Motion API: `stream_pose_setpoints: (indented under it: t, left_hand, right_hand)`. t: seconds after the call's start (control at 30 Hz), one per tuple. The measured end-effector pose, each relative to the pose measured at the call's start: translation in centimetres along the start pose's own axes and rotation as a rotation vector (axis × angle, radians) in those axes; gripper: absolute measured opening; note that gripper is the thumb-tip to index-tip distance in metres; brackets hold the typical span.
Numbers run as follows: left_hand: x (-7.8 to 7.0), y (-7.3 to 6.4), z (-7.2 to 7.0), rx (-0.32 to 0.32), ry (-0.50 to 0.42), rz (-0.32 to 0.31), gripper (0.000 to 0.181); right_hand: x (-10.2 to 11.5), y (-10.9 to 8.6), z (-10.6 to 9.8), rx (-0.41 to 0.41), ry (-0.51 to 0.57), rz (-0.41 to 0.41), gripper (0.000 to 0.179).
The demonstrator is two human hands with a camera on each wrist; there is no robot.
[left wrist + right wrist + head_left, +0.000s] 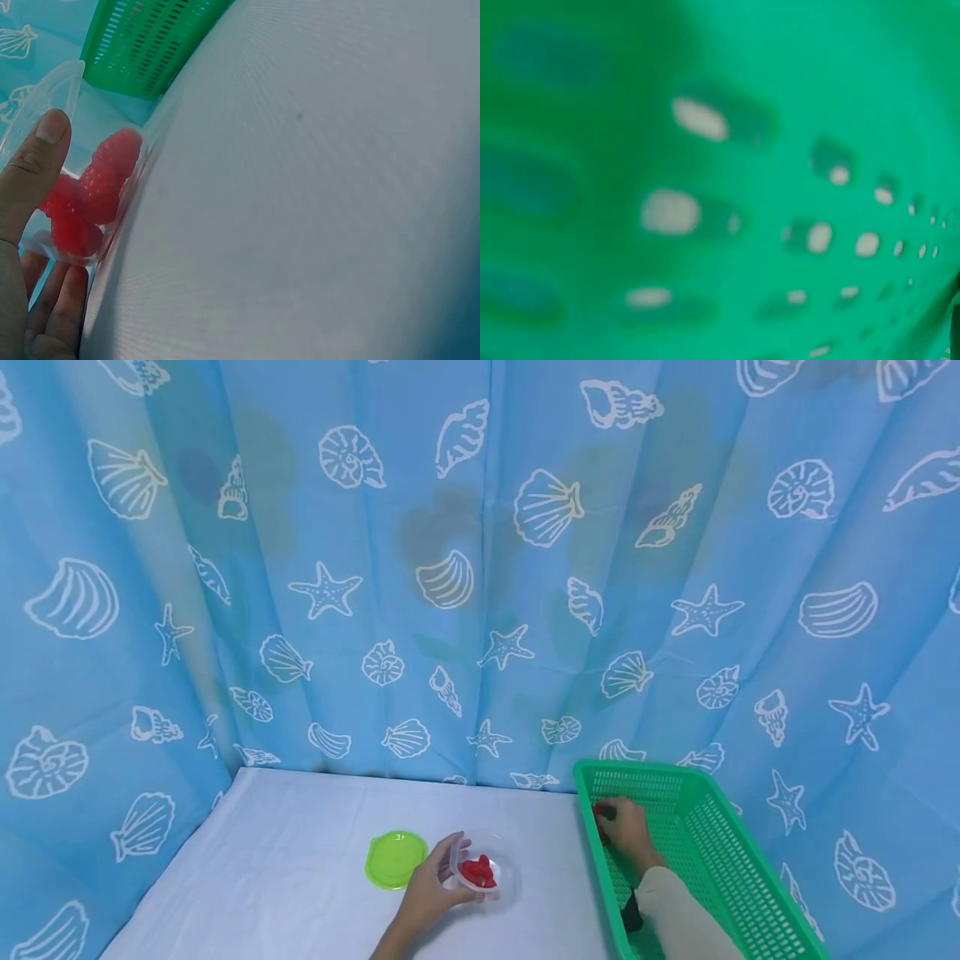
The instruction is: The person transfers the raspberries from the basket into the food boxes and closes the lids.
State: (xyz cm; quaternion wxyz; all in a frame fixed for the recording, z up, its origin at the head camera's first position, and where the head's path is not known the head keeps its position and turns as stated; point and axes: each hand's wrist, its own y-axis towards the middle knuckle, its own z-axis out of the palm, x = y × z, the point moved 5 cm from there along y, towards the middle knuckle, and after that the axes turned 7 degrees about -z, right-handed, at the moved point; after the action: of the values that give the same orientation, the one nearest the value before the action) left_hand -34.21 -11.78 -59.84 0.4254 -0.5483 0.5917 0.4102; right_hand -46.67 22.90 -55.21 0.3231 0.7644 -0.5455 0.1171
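Observation:
My left hand [438, 881] grips a clear plastic container [504, 860] by its side, thumb across the near rim and fingers beneath. Several red raspberries [101, 180] lie together inside it. Over on the right, my right hand [628, 833] reaches down into a green basket [738, 868], close to its left wall. Red pieces [598, 814] show right beside the fingertips there; their kind is too small to make out, and whether the fingers pinch one is hidden. The right wrist view holds only blurred, slotted basket plastic [727, 172].
A light green lid [396, 860] lies flat on the white-covered table [300, 860], left of the container. Beside my right wrist in the basket is a dark object [632, 912]. A blue shell-patterned curtain [480, 568] hangs behind and around the table.

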Motion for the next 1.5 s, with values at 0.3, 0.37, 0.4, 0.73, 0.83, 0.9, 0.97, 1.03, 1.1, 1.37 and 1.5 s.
stream_pose_setpoints:
  t: [0.3, 0.37, 0.4, 0.73, 0.83, 0.9, 0.97, 1.03, 1.1, 1.37, 1.5]
  left_hand:
    - [0.0, 0.2, -0.3, -0.01, 0.013, 0.016, 0.093]
    - [0.0, 0.2, -0.4, -0.014, 0.015, 0.015, 0.093]
    - [0.0, 0.2, -0.4, -0.014, 0.015, 0.016, 0.093]
    - [-0.2, 0.2, -0.2, -0.014, 0.002, 0.017, 0.091]
    - [-0.2, 0.1, -0.1, -0.011, 0.0, 0.021, 0.092]
    - [-0.3, 0.1, -0.1, -0.011, 0.0, 0.023, 0.092]
    - [-0.4, 0.0, 0.0, -0.008, -0.003, 0.022, 0.091]
    - [-0.5, 0.0, 0.0, -0.009, 0.001, 0.017, 0.09]
    - [-0.6, 0.0, 0.0, -0.009, 0.006, 0.016, 0.09]
    - [-0.4, 0.0, 0.1, -0.009, 0.009, 0.014, 0.09]
    - [-0.2, 0.0, 0.1, -0.008, 0.012, 0.006, 0.092]
  right_hand:
    - [-0.2, 0.0, -0.9, -0.011, -0.037, -0.014, 0.013]
    - [-0.1, 0.0, -1.0, -0.003, -0.043, -0.021, 0.019]
    - [0.0, 0.0, -1.0, 0.006, -0.043, -0.029, 0.022]
    - [0.8, -0.6, -1.3, 0.073, -0.009, -0.038, 0.017]
    - [1.0, -0.7, -1.6, 0.072, 0.012, -0.043, 0.017]
    - [1.0, -0.8, -1.7, 0.068, 0.022, -0.041, 0.018]
    - [0.9, -0.9, -1.8, 0.064, 0.031, -0.038, 0.018]
    - [0.7, -0.9, -1.8, 0.054, 0.031, -0.027, 0.018]
    - [0.6, -0.9, -1.9, 0.045, 0.039, -0.014, 0.019]
    - [1.5, -0.2, -3.4, -0.019, 0.101, -0.024, 0.023]
    - [2.9, 0.9, -4.5, -0.054, 0.105, -0.076, 0.025]
